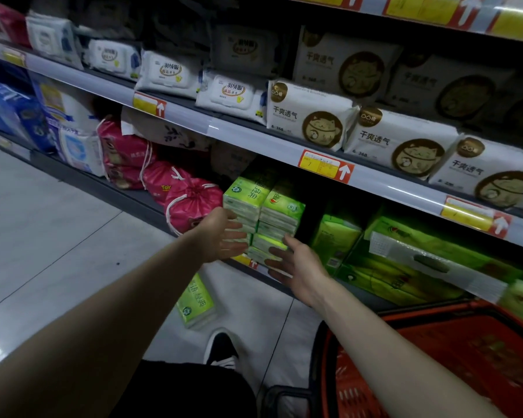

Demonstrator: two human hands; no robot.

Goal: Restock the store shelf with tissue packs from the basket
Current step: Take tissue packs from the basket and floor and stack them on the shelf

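Tissue packs (264,218): green stack, upright at the near edge of the bottom shelf (139,203), just right of pink bags (191,203), long axis vertical. Left hand (224,236) flat against the stack's left face, right hand (296,263) spread open at its lower right corner; both loose, fingers extended, pressing rather than gripping, nothing closed in either. Stack straight ahead, between the hands, left hand slightly farther in. One stray pack (195,303) flat on the floor, near and below, closer to the left hand. Basket (435,357) near right, apparently empty.
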